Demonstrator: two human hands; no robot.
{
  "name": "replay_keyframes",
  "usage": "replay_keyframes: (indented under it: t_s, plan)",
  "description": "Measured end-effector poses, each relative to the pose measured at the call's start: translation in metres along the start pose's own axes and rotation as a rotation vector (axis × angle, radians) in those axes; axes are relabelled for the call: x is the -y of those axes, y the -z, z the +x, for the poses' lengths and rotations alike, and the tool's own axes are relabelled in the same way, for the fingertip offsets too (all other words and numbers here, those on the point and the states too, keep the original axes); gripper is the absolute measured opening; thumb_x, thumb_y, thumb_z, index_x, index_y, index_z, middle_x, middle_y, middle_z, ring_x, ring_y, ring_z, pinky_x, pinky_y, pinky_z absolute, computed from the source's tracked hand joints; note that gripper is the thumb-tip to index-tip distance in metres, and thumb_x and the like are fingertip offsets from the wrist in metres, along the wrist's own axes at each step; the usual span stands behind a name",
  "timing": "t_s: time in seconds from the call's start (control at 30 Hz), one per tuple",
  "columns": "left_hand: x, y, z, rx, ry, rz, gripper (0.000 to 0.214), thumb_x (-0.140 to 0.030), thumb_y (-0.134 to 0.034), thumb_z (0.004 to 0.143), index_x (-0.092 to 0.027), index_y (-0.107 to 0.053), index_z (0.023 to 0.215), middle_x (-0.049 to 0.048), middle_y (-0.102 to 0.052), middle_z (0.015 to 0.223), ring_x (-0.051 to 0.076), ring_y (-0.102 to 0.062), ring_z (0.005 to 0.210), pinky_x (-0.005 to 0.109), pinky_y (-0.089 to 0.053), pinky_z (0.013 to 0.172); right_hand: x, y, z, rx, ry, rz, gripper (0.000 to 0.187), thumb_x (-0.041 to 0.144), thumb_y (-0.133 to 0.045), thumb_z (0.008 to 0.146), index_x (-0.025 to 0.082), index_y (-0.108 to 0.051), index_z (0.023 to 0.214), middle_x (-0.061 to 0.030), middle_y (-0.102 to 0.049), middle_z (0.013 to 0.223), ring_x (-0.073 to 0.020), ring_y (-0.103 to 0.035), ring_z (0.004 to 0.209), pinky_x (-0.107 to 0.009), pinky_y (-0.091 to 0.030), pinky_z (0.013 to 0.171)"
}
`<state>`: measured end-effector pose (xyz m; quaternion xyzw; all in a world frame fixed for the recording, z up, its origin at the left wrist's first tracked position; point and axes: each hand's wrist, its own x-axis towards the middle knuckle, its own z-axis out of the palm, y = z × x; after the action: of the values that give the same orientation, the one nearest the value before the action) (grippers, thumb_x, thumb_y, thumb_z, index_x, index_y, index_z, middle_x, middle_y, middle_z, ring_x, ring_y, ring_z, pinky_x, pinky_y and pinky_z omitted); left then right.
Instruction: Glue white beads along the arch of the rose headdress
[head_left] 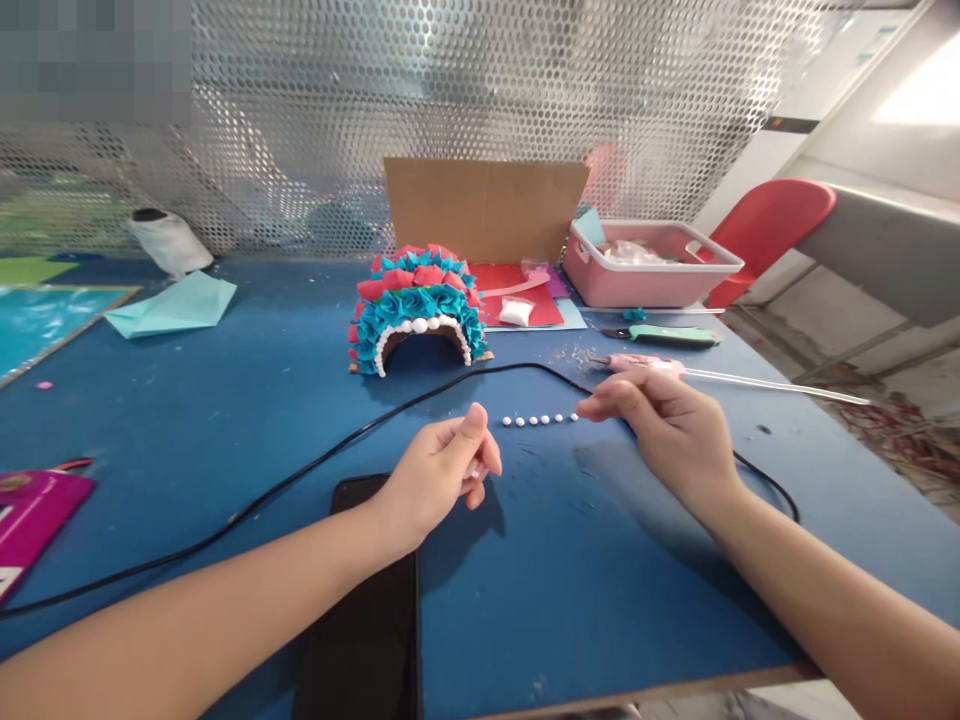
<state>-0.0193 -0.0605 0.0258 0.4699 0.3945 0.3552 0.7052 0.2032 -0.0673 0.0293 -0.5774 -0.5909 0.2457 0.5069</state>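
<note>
A short row of white beads (pixel 538 419) lies on the blue table (pixel 585 560), in front of an arch-shaped headdress (pixel 417 308) covered in teal and red paper flowers and edged with white pearls. My right hand (pixel 667 425) pinches at the right end of the bead row, fingers closed. My left hand (pixel 442 472) hovers just left of the row, fingers curled with the thumb up; something small and pale shows between them. A pink glue gun (pixel 645 365) lies just behind my right hand.
A black cable (pixel 315 465) loops across the table. A black phone (pixel 367 640) lies under my left forearm. A pink bin (pixel 649 262), cardboard sheet (pixel 484 205), coloured paper sheets (pixel 176 305) and green cutter (pixel 667 335) sit behind. A magenta packet (pixel 30 510) lies left.
</note>
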Motion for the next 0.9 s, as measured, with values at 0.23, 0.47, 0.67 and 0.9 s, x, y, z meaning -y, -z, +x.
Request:
replay_keyframes:
  t_s: [0.23,0.47,0.67,0.9]
  plan:
    - [-0.0013,0.0017,-0.0009,0.052,0.009,-0.003,0.065,-0.069,-0.044,0.077,-0.018,-0.034,0.038,-0.0034,-0.04,0.038,0.005,-0.035,0.029,0.023,-0.033,0.037,0.0022,-0.0021,-0.0026,0.045,-0.022,-0.035,0.02,0.037,-0.057,0.084,0.021,-0.064,0.075,-0.0012,-0.072,0.068,-0.0142,-0.068,0.06,-0.028,-0.057,0.063]
    - [-0.0035,-0.0012,-0.0022,0.025,0.013,-0.037,0.062,-0.07,-0.049,0.072,-0.018,-0.036,0.041,-0.0067,-0.033,0.037,0.003,-0.027,0.029,0.022,-0.031,0.036,-0.0042,-0.0028,-0.0058,0.081,0.086,-0.029,0.011,0.033,-0.066,0.078,0.022,-0.069,0.081,-0.0013,-0.075,0.08,-0.0165,-0.07,0.071,-0.03,-0.059,0.068]
    - [-0.0051,-0.0023,-0.0025,0.008,0.043,-0.041,0.062,-0.071,-0.048,0.072,-0.019,-0.037,0.041,-0.0072,-0.03,0.037,0.003,-0.024,0.03,0.022,-0.03,0.036,-0.0026,-0.0024,-0.0064,0.11,0.226,-0.159,0.004,0.03,-0.069,0.075,0.027,-0.071,0.074,0.0007,-0.074,0.073,-0.018,-0.069,0.064,-0.031,-0.059,0.06]
    - [-0.0013,0.001,-0.001,0.004,0.043,-0.013,0.058,-0.069,-0.053,0.071,-0.018,-0.045,0.043,-0.0058,-0.036,0.034,0.005,-0.03,0.029,0.023,-0.03,0.038,-0.0056,-0.0045,-0.0028,0.167,0.287,-0.253,0.009,0.031,-0.063,0.081,0.025,-0.07,0.08,-0.0001,-0.073,0.07,-0.0163,-0.067,0.06,-0.029,-0.055,0.056]
